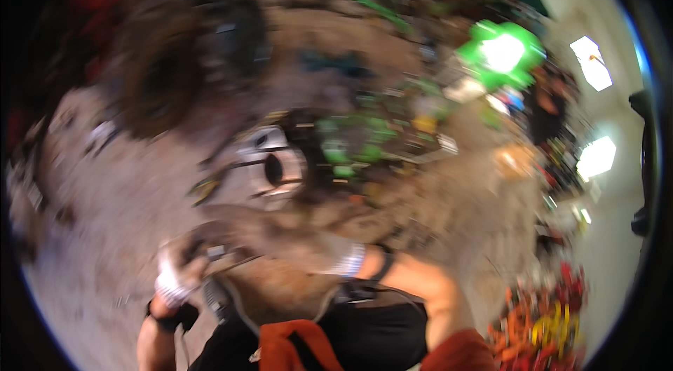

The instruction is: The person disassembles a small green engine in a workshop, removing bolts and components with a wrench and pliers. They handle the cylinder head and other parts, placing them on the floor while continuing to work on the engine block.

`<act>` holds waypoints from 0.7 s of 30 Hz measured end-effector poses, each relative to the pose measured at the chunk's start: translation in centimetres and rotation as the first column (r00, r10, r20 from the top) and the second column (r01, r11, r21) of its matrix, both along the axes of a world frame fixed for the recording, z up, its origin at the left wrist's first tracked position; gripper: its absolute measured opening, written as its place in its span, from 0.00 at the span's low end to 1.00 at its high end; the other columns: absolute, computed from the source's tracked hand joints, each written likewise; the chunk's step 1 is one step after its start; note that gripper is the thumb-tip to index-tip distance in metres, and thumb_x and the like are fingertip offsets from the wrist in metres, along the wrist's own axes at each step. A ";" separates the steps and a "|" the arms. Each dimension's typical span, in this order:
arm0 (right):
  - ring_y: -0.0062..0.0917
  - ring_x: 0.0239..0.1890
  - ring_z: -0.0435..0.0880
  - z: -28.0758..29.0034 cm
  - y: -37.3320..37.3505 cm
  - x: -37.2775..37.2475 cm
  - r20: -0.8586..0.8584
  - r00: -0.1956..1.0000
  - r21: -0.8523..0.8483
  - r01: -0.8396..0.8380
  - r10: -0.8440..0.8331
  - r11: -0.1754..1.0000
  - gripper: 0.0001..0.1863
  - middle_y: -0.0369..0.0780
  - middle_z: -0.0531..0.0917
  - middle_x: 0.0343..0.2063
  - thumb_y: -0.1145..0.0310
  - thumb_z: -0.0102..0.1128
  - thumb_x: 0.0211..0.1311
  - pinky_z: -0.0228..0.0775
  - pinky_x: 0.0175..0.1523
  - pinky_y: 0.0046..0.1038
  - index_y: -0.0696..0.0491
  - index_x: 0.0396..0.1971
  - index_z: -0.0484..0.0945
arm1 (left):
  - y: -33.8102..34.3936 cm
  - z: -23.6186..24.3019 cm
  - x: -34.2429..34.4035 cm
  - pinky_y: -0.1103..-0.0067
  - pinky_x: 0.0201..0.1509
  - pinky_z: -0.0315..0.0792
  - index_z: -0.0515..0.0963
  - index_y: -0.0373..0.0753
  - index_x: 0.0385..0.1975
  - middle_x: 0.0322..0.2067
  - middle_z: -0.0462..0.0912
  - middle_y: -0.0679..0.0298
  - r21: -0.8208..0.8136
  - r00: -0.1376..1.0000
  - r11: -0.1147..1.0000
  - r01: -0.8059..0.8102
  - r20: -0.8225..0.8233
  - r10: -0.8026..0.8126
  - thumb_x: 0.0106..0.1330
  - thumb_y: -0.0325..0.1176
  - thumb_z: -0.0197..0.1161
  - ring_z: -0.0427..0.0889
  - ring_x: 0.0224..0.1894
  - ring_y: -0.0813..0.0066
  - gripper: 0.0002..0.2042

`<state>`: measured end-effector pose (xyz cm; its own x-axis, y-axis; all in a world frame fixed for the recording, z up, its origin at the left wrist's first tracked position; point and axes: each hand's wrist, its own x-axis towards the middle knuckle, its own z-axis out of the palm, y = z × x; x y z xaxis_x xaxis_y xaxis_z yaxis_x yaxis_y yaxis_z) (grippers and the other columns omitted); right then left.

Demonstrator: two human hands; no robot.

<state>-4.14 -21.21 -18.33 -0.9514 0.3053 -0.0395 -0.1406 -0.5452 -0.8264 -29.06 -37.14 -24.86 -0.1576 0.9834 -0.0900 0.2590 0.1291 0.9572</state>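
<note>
Motion blur smears the whole picture. My left hand [181,264], in a glove with a white cuff, is low and left of the middle. Its fingers look curled round a dark thing with a small bright metal end [218,252]; its kind cannot be made out. From the right, my right hand [301,241] reaches across in a greyish glove toward the same spot, its fingers too smeared to read. Just beyond the hands lies a pale metal ring-shaped part [297,169] with a dark hole.
Green parts [350,139] lie in clutter past the ring. Dark round wheel-like shapes [165,80] stand at the far left. A bright green object [473,55] sits at the far right. Orange and yellow things [540,325] are heaped at the lower right, beside a pale wall [610,245].
</note>
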 end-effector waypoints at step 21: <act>0.13 0.30 0.73 12.5 6.4 10.5 0.038 0.241 0.772 0.609 -0.970 0.182 0.22 0.34 0.80 0.23 0.56 0.65 0.85 0.66 0.33 0.27 0.59 0.32 0.84 | 17.4 18.5 20.1 0.83 0.28 0.64 0.77 0.35 0.58 0.29 0.79 0.72 0.524 0.672 0.851 0.024 0.622 -0.402 0.89 0.43 0.58 0.71 0.25 0.87 0.15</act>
<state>6.37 -14.80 -5.80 -0.0136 0.9846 0.1742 0.2592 0.1717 -0.9504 -8.95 -19.72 -6.37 -0.0152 0.9308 0.3651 -0.5318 -0.3167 0.7854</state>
